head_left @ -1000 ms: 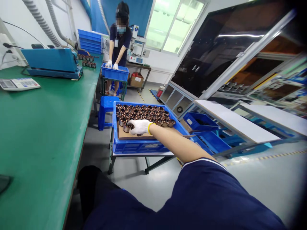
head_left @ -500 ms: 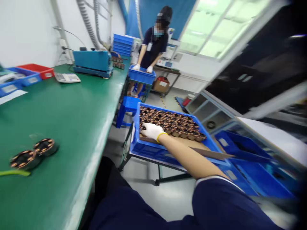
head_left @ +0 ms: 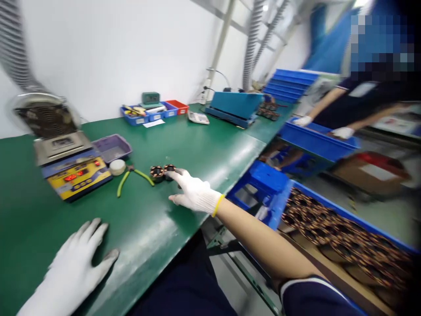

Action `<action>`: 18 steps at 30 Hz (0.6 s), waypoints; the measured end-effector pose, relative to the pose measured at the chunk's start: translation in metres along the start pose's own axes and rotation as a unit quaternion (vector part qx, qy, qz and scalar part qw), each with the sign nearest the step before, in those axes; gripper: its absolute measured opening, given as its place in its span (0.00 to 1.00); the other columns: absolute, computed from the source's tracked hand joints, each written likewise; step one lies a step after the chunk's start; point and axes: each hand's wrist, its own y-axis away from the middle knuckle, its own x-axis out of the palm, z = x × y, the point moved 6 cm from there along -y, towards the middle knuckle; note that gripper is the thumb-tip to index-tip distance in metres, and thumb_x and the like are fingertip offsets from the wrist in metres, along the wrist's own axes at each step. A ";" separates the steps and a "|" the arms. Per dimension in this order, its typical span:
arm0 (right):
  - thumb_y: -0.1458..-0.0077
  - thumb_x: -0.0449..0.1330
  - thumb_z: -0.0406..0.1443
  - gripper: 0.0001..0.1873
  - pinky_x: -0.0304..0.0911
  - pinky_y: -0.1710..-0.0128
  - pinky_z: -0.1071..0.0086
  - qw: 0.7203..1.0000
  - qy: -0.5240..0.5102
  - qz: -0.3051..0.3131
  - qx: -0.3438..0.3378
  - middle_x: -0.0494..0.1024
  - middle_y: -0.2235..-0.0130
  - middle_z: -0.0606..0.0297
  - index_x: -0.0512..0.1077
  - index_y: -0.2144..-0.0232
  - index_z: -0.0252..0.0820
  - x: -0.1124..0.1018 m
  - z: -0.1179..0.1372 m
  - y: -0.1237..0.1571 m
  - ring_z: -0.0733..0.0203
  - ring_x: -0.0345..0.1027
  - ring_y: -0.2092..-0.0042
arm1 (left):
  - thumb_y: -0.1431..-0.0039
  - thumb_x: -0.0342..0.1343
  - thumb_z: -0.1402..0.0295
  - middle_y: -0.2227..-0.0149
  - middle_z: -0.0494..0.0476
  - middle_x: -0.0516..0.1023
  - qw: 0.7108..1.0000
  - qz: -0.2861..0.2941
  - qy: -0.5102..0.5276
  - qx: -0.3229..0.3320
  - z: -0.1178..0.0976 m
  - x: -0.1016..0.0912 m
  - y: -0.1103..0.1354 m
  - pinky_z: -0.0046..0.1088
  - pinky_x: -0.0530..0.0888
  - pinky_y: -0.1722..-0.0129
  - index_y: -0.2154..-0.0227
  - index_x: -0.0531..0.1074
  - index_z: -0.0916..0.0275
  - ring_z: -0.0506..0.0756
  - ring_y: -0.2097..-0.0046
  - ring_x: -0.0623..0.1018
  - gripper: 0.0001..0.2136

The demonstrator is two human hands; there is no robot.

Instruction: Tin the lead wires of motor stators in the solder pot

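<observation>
Two round copper-wound motor stators (head_left: 157,173) stand side by side on the green bench (head_left: 210,149). My right hand (head_left: 195,192), in a white glove with a yellow cuff, reaches over the bench to the right-hand one. Its thumb and fingers are apart, with the fingertips overlapping that stator's edge; whether they touch it I cannot tell. Near the front edge of the bench lies my left hand (head_left: 74,263), gloved, fingers spread, holding nothing. Green-handled pliers (head_left: 131,171) rest just left of the stators, beside a round white tub (head_left: 117,166).
A soldering station-like device with a red display (head_left: 77,173) stands left, by a purple tray (head_left: 113,148). At right, a blue crate (head_left: 276,210) holds many stators in rows. Beyond it a co-worker's gloved hands (head_left: 342,132) are at another blue crate (head_left: 315,142). A blue stool (head_left: 268,175) stands between.
My view has swung left. My right hand has left the stator crate and come over the bench to the two stators. My left hand has come into view on the bench.
</observation>
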 end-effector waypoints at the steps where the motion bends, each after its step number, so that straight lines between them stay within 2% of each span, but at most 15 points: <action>1: 0.49 0.59 0.51 0.39 0.67 0.55 0.51 0.999 0.034 0.012 -0.011 0.56 0.35 0.58 0.52 0.37 0.65 0.006 0.018 -0.014 0.43 0.72 0.51 | 0.42 0.46 0.46 0.39 0.71 0.64 1.000 0.021 -0.001 -0.003 -0.006 -0.006 0.002 0.50 0.65 0.41 0.44 0.68 0.69 0.69 0.38 0.64 0.33; 2: 0.48 0.58 0.51 0.37 0.67 0.56 0.50 0.997 0.070 0.021 -0.011 0.59 0.38 0.54 0.54 0.37 0.62 0.012 0.031 -0.024 0.41 0.73 0.52 | 0.42 0.47 0.48 0.38 0.71 0.63 0.999 0.040 0.007 -0.008 -0.011 -0.013 0.005 0.49 0.65 0.40 0.43 0.67 0.69 0.69 0.37 0.64 0.32; 4: 0.45 0.56 0.49 0.32 0.67 0.57 0.49 0.990 0.134 0.037 0.008 0.65 0.44 0.49 0.59 0.39 0.56 0.020 0.042 -0.037 0.40 0.73 0.53 | 0.42 0.50 0.52 0.36 0.71 0.60 0.998 0.059 0.030 -0.022 -0.019 -0.023 0.008 0.50 0.62 0.38 0.42 0.65 0.68 0.69 0.36 0.61 0.30; 7: 0.42 0.51 0.50 0.32 0.65 0.55 0.47 0.979 0.185 0.072 0.038 0.67 0.45 0.44 0.58 0.38 0.49 0.030 0.027 -0.055 0.36 0.72 0.51 | 0.44 0.53 0.52 0.37 0.69 0.62 0.996 0.054 0.071 -0.013 -0.028 -0.027 0.002 0.50 0.61 0.38 0.43 0.65 0.66 0.68 0.36 0.61 0.30; 11: 0.41 0.51 0.49 0.31 0.64 0.50 0.56 0.982 0.144 0.115 0.046 0.73 0.48 0.47 0.62 0.40 0.42 0.040 0.005 -0.078 0.42 0.70 0.48 | 0.46 0.54 0.48 0.38 0.62 0.64 0.995 0.052 0.085 -0.014 -0.027 -0.020 -0.010 0.47 0.61 0.37 0.44 0.66 0.60 0.66 0.36 0.61 0.31; 15: 0.43 0.53 0.48 0.25 0.65 0.52 0.56 0.993 0.080 0.055 0.065 0.77 0.51 0.54 0.70 0.47 0.46 0.030 0.006 -0.074 0.45 0.71 0.50 | 0.44 0.54 0.53 0.38 0.69 0.63 0.994 0.040 0.098 -0.004 -0.022 -0.024 0.006 0.50 0.61 0.38 0.44 0.66 0.66 0.69 0.36 0.61 0.29; 16: 0.45 0.55 0.48 0.24 0.65 0.53 0.57 0.996 0.047 0.034 0.071 0.77 0.52 0.56 0.72 0.49 0.47 0.023 0.002 -0.066 0.46 0.72 0.51 | 0.44 0.53 0.54 0.38 0.73 0.62 0.994 0.036 0.100 -0.003 -0.019 -0.025 0.015 0.53 0.61 0.39 0.44 0.66 0.68 0.70 0.36 0.61 0.29; 18: 0.48 0.59 0.48 0.21 0.68 0.58 0.64 0.993 -0.075 -0.008 0.096 0.78 0.57 0.60 0.73 0.54 0.46 0.007 -0.017 -0.040 0.54 0.74 0.57 | 0.42 0.51 0.52 0.38 0.72 0.62 0.996 0.008 0.084 -0.011 -0.010 -0.024 0.026 0.52 0.63 0.40 0.44 0.66 0.66 0.69 0.37 0.62 0.29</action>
